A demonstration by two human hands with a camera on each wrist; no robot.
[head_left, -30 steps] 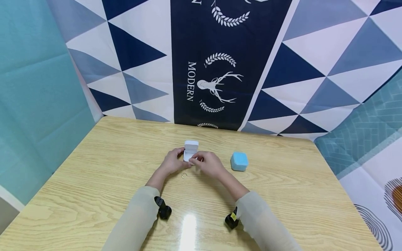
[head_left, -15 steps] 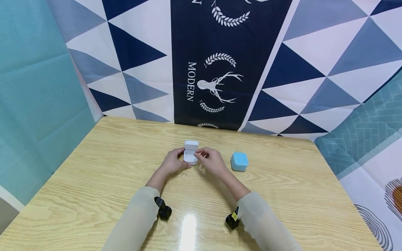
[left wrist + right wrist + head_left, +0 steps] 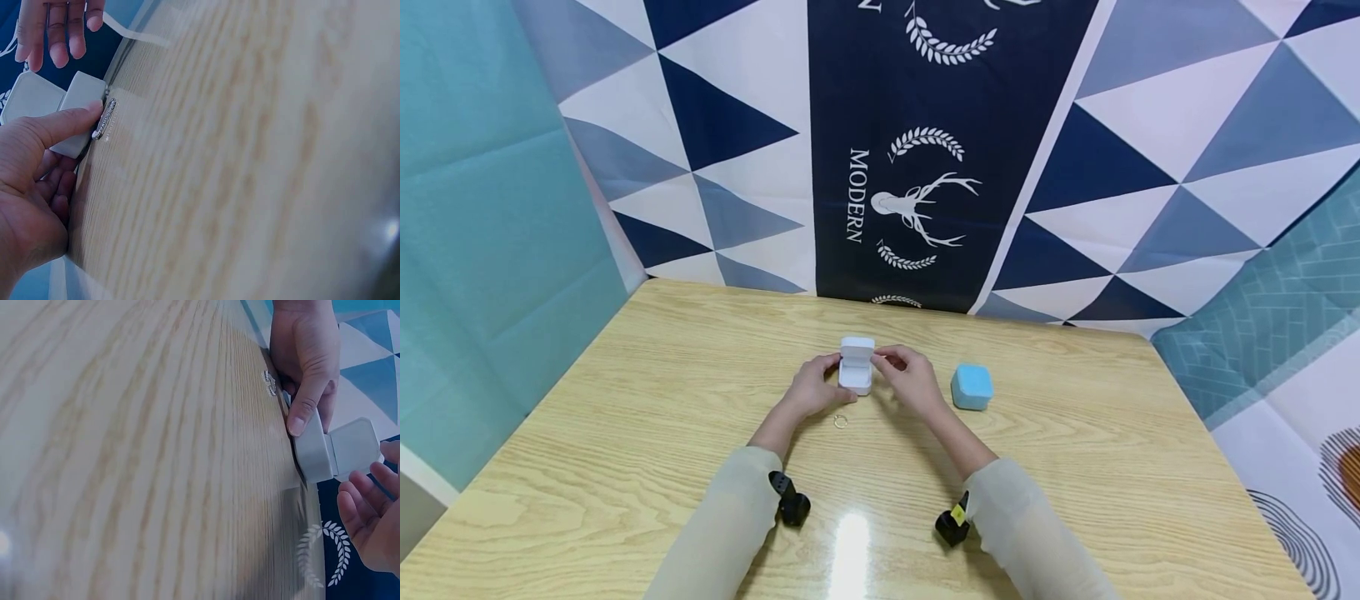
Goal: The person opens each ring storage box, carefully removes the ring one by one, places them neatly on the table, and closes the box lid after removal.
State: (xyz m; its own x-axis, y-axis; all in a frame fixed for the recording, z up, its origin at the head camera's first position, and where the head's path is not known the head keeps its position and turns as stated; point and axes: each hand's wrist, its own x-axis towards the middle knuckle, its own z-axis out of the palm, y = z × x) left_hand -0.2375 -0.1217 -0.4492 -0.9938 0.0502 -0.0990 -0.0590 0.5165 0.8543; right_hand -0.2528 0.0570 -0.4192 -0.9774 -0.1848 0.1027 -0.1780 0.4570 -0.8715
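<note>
A small white ring box (image 3: 855, 387) stands on the table with its lid (image 3: 857, 344) raised. My left hand (image 3: 810, 388) holds the box's base from the left, with the thumb along its front. At the right edge of the lid is my right hand (image 3: 912, 382), its fingertips beside or touching that edge; the contact is hard to make out. In the left wrist view, the right hand's fingers (image 3: 57, 44) hang loosely near the box. A gold-coloured ring (image 3: 840, 422) with a row of sparkling stones lies on the table just in front of the box.
To the right of my right hand sits a light blue rounded box (image 3: 972, 387). The wooden table (image 3: 1075, 467) meets a patterned cloth (image 3: 737, 150) behind and a teal cloth (image 3: 497, 250) at the left. Black wrist cameras (image 3: 952, 528) are strapped at both sleeves.
My right hand has moved from the front of the box up and back to the lid's right edge, uncovering the box's inside. The left hand, the ring and the blue box have stayed in place.
</note>
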